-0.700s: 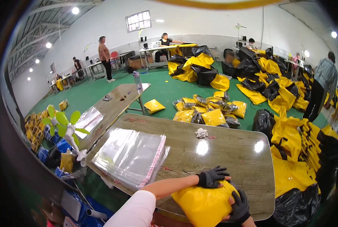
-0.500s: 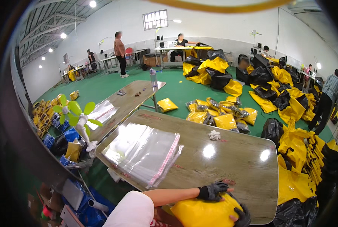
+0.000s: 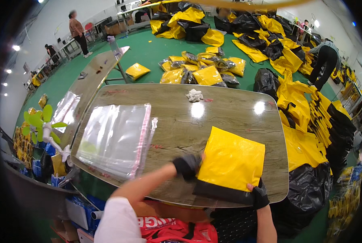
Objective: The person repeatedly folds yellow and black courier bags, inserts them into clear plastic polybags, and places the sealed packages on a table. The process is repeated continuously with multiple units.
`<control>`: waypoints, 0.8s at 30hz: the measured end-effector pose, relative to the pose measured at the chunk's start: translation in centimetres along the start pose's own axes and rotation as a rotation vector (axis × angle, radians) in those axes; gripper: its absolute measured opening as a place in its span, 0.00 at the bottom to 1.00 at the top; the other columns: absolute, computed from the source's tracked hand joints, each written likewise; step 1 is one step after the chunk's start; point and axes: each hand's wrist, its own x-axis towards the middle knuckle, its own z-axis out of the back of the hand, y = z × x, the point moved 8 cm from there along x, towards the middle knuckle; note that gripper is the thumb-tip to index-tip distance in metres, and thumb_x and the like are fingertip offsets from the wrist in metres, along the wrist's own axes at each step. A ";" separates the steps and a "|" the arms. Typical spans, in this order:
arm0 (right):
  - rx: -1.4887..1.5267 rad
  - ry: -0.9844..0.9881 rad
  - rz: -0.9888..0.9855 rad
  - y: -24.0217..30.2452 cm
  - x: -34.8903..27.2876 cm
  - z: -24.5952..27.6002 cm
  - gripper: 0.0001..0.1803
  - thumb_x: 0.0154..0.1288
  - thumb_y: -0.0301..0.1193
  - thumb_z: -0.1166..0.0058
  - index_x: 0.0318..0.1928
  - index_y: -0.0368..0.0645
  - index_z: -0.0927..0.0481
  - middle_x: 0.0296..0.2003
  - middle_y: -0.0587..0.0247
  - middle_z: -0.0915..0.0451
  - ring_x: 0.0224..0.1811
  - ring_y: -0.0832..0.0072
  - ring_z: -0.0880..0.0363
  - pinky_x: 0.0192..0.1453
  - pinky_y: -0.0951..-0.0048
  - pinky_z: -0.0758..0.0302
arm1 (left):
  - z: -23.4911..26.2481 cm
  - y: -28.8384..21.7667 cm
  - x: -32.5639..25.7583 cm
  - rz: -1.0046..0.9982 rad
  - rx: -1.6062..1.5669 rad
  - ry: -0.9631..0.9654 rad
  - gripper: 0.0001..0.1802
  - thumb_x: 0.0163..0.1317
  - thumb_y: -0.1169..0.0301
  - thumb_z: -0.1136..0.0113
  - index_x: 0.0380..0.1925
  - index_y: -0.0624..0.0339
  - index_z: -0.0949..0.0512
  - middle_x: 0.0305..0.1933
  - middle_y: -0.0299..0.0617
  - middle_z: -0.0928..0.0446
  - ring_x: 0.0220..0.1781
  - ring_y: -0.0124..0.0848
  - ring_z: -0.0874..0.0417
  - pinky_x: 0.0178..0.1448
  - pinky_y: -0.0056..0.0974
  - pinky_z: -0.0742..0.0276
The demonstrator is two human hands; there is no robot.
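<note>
On the wood-patterned table in front of me lies a flat folded yellow-and-black plastic sheet (image 3: 231, 160), yellow on top with a black strip along its near edge. My right hand (image 3: 260, 196), in a dark fingerless glove, pinches its near right corner, thumb on top and fingers underneath. At the sheet's left edge is my left hand (image 3: 189, 167), gloved too; motion blurs it, and its fingers do not show clearly. Left of that hand rests a stack of clear plastic bags (image 3: 112, 135) with a reddish-pink strip along one side.
A crumpled white wad (image 3: 194, 95) sits near the far edge of the table (image 3: 169, 95). Packed yellow bundles (image 3: 207, 75) lie on the green floor beyond. Yellow and black sheets (image 3: 300, 101) pile up at the right. A green fan (image 3: 43, 123) stands left; a person (image 3: 326, 58) bends at far right.
The yellow sheet has come up from the near edge onto the table and now lies flat and squared. My left hand has moved to its left side. The view has tilted downward.
</note>
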 end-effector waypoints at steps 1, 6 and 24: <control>-0.012 -0.001 -0.013 0.5 -0.3 -0.5 0.36 0.48 0.25 0.39 0.61 0.41 0.35 0.55 0.61 0.29 0.56 0.68 0.31 0.60 0.68 0.34 | 2.0 2.9 2.6 0.064 0.209 0.257 0.30 0.61 0.63 0.47 0.61 0.61 0.41 0.33 0.48 0.21 0.35 0.39 0.19 0.44 0.41 0.25; -0.065 -0.071 -0.018 0.4 -1.2 -0.5 0.37 0.49 0.25 0.40 0.62 0.37 0.38 0.56 0.57 0.30 0.57 0.64 0.31 0.61 0.65 0.34 | 18.6 9.4 17.0 0.394 0.417 -0.573 0.18 0.55 0.54 0.46 0.39 0.53 0.23 0.41 0.50 0.23 0.46 0.46 0.23 0.49 0.45 0.27; 0.180 0.026 0.038 -0.5 -2.0 1.0 0.31 0.61 0.30 0.49 0.64 0.38 0.41 0.60 0.57 0.33 0.61 0.62 0.34 0.64 0.61 0.37 | 19.5 13.9 -17.9 0.273 0.191 -0.416 0.22 0.66 0.65 0.64 0.59 0.56 0.34 0.65 0.47 0.38 0.66 0.49 0.41 0.72 0.48 0.54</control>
